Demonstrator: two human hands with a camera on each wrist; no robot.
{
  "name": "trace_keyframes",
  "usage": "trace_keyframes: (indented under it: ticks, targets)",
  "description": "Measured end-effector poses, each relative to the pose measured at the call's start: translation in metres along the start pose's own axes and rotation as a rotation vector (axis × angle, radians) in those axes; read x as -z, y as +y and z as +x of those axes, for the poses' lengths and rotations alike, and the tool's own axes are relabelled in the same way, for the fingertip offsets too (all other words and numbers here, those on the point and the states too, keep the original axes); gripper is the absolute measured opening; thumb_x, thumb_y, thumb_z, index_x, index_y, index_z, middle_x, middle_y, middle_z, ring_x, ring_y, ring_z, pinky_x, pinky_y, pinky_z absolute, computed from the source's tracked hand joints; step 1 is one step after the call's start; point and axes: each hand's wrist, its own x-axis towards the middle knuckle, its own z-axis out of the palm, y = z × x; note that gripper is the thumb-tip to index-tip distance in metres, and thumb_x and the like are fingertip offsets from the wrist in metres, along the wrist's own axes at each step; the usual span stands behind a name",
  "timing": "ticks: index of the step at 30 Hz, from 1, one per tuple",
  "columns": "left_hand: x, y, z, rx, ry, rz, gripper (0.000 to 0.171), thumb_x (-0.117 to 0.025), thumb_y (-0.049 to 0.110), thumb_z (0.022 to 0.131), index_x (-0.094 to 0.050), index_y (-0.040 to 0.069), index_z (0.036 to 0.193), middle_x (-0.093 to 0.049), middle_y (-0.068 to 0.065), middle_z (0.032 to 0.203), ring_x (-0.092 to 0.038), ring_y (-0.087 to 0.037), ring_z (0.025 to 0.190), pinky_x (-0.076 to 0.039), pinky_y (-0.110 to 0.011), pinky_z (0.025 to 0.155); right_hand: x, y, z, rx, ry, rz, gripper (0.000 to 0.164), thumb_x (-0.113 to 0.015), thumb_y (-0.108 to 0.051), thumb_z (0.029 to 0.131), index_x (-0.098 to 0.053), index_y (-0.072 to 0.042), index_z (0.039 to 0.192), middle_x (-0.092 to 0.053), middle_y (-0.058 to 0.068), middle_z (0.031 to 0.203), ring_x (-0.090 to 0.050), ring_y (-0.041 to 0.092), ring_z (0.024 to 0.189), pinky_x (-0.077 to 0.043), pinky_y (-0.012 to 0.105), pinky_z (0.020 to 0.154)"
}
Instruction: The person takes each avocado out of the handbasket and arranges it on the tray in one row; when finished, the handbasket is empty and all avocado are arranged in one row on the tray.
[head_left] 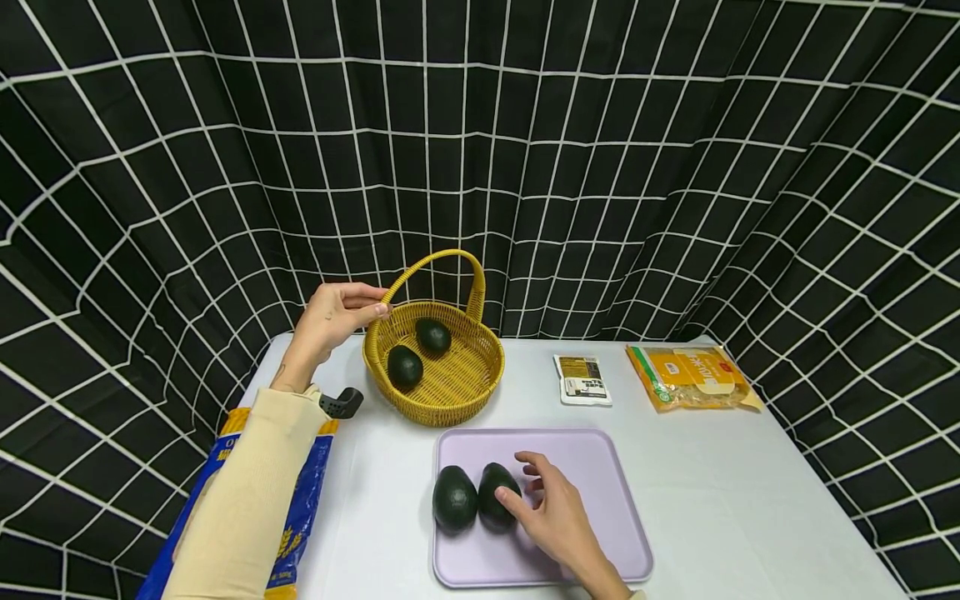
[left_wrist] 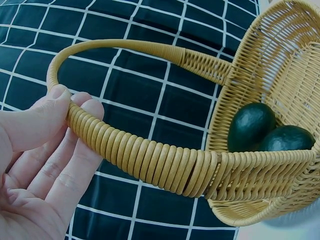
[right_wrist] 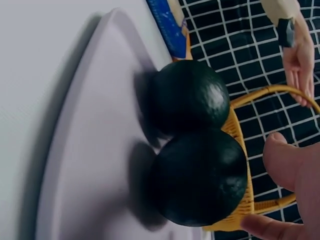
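My left hand (head_left: 339, 317) pinches the handle (left_wrist: 135, 155) of a yellow woven basket (head_left: 450, 412) between thumb and fingers. Inside the basket lie two dark green avocados, one at the left (head_left: 405, 367) and one farther back (head_left: 433, 337). Two more avocados rest side by side on a lilac tray (head_left: 577, 467): the left one (head_left: 454, 500) and the right one (head_left: 495, 492). Close by the right one is my right hand (head_left: 553, 515), thumb and fingers spread. The right wrist view shows a gap between its thumb (right_wrist: 281, 162) and that avocado (right_wrist: 200, 180).
A blue and yellow bag (head_left: 303, 508) lies at the left under my left forearm. Behind the tray, on the white table (head_left: 720, 492), are a small white and brown packet (head_left: 582, 381) and an orange food package (head_left: 690, 379). A black grid-lined curtain (head_left: 570, 167) surrounds the table.
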Motion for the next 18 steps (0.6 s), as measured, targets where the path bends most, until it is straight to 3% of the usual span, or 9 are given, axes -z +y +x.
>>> trace_keyframes:
  ticks: [9, 18]
  targets:
    - [0.001, -0.001, 0.0, 0.002, 0.004, 0.013, 0.03, -0.071, 0.016, 0.096, -0.071, 0.007, 0.125, -0.074, -0.017, 0.116, -0.071, -0.028, 0.108, -0.056, -0.019, 0.079, 0.004, -0.005, 0.01, 0.016, 0.03, -0.022, 0.044, -0.083, -0.034, 0.084, -0.067, -0.015, 0.121, -0.071, 0.012, 0.11, -0.07, 0.026, 0.092, -0.056, 0.032, 0.071]
    - [0.0, 0.0, -0.001, 0.009, 0.009, 0.023, 0.03, -0.071, 0.017, 0.097, -0.071, 0.008, 0.125, -0.075, -0.016, 0.116, -0.071, -0.018, 0.101, -0.058, -0.028, 0.086, 0.011, -0.016, 0.032, 0.126, 0.048, -0.026, 0.041, -0.082, -0.021, 0.085, -0.067, -0.009, 0.121, -0.07, 0.01, 0.11, -0.07, 0.028, 0.092, -0.06, 0.039, 0.073]
